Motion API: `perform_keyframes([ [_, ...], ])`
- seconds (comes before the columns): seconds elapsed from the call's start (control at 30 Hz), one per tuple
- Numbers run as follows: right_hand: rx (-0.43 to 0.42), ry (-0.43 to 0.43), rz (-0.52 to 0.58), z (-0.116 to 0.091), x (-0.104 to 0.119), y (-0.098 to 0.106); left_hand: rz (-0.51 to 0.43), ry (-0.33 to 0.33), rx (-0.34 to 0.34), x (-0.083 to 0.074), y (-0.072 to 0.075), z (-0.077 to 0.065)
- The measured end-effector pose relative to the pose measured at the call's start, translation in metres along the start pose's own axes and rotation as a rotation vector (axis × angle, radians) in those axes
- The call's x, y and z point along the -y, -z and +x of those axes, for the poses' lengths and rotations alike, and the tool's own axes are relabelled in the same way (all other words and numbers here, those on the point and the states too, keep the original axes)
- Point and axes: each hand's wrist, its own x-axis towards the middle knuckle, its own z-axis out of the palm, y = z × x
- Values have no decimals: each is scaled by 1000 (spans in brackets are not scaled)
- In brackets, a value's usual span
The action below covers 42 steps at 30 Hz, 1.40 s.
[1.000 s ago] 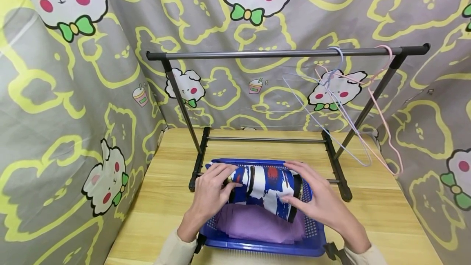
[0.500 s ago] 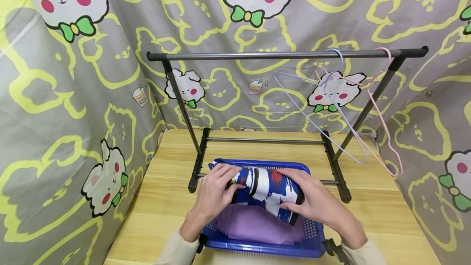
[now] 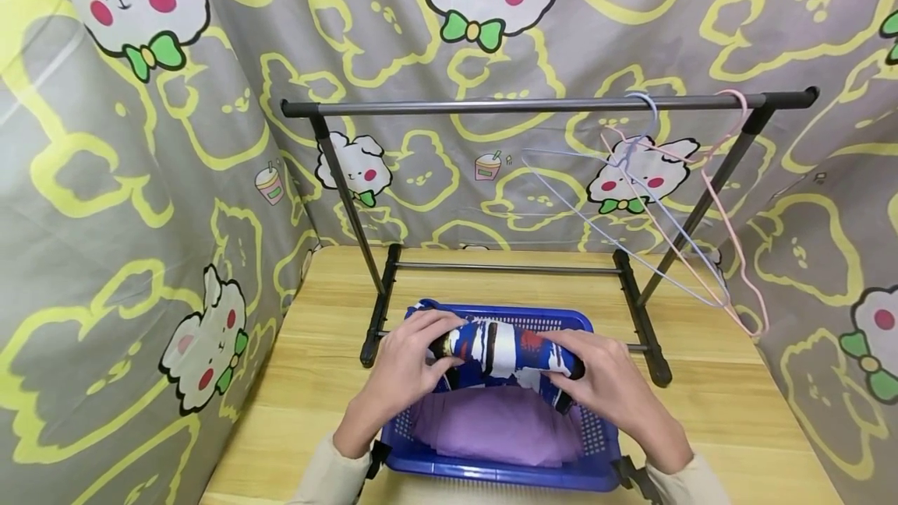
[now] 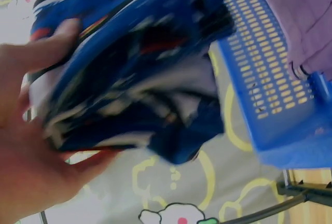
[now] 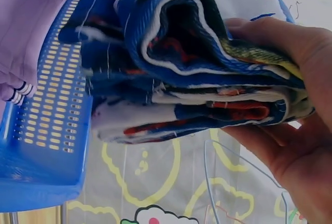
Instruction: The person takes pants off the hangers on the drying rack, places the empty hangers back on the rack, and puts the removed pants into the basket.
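A folded garment (image 3: 505, 345) patterned in blue, white, red and black is held over a blue basket (image 3: 501, 474). My left hand (image 3: 407, 361) grips its left end, thumb toward me and fingers on the far side. At the other end my right hand (image 3: 606, 376) grips it the same way. Stacked, rolled layers of the garment (image 5: 192, 73) show in the right wrist view. Its near part droops toward a folded purple cloth (image 3: 498, 427) lying in the basket. The left wrist view is blurred, with the left hand (image 4: 41, 130) around the folds.
Behind the basket a dark metal rack (image 3: 477, 106) stands on the wooden table (image 3: 281, 396). From its bar's right part hang a blue hanger (image 3: 596, 213) and a pink hanger (image 3: 737, 248). Patterned grey curtains (image 3: 421, 45) enclose the table at the back and sides.
The right hand has closed in on the garment's right end, and the garment has bunched into a narrower roll between both hands. The blue hanger has swung on the bar.
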Motion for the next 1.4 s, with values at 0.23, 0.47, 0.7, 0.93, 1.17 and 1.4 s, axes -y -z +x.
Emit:
perform_keyframes([
  [0.23, -38, 51, 9, -1, -5, -6, 12, 35, 181, 2, 5, -3],
  [0.47, -36, 75, 5, 1, -10, -15, 78, 20, 103, 3, -1, -3],
  [0.7, -34, 99, -34, 4, -15, -21, 121, -15, 24, 5, -11, -6],
  [0.93, 32, 144, -171, -1, -25, -37, 298, -55, 101, 5, -26, -10],
  [1.17, 151, 124, -264, -7, -24, -57, 377, -50, 242, 8, -36, -15],
  [1.4, 267, -29, -161, -10, -19, -58, 293, -15, 338, 11, -32, -14],
])
